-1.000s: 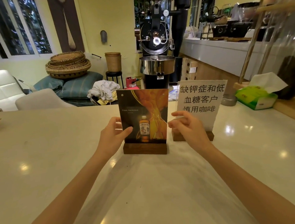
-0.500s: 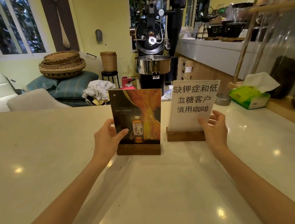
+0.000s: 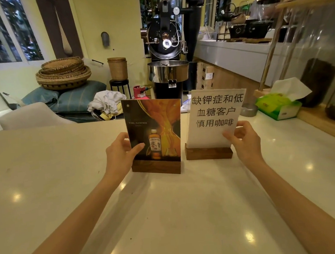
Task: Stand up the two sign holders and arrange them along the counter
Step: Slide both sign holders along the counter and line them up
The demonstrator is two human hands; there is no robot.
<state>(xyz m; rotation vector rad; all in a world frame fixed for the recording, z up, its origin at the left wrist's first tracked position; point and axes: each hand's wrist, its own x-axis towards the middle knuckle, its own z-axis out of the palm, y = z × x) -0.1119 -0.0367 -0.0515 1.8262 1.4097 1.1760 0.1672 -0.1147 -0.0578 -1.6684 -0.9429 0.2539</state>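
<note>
Two sign holders stand upright side by side on the pale counter, each in a dark wooden base. The left one, the whisky sign holder, shows a bottle on an orange picture. My left hand grips its left edge, thumb across the front. The right one, the white sign holder, carries black Chinese text and stands slightly farther back. My right hand pinches its lower right corner. A narrow gap separates the two bases.
A green tissue box and a small metal dish sit at the counter's right, beside a wooden ledge with dark jars. Beyond the counter stand a coffee roaster, stacked baskets and a grey chair.
My right hand moved from in front of the white sign to its right edge and took hold of it. The left hand stays on the whisky sign.
</note>
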